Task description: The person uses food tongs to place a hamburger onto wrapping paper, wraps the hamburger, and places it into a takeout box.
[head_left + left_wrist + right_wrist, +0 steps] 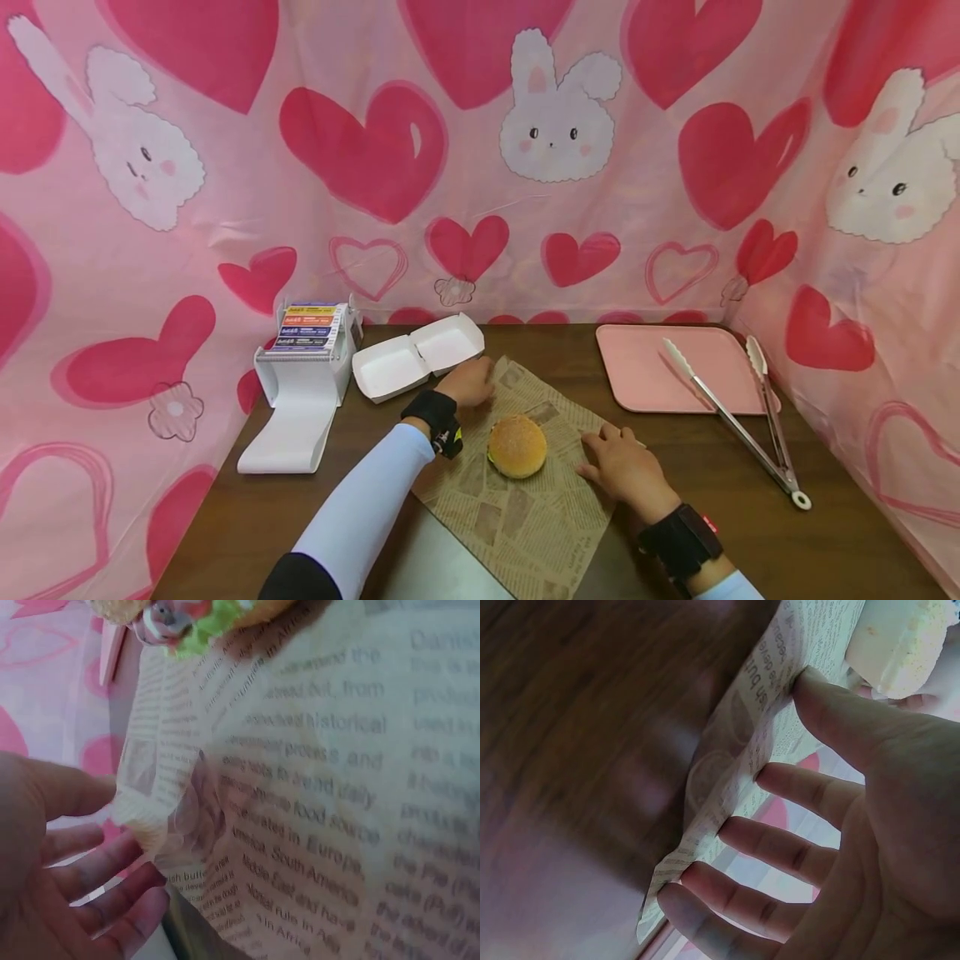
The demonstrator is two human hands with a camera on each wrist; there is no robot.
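Burger laid on its paper, wrapping about to begin

Both my hands are loose rather than gripping: the fingers of my right hand (618,467) reach out to touch one edge of the brown newsprint-patterned paper sheet (555,517), while my left hand (467,383) rests its relaxed fingers at the edge opposite. Between them, on the sheet, sits the round burger in a golden-brown bun (517,447), left of my right hand and nearer me than my left.

I judge this the step of readying the sheet for wrapping, with no fold yet over the bun. The next move calls for pinching an edge and drawing it snugly across, without tipping the filling.

Just beyond my left hand lies the open white hinged carton (390,367), probably meant for the parcel. Farther off, past my right hand, is the pink rectangular tray (637,375), the white-tipped metal tongs (738,429) partly on it.
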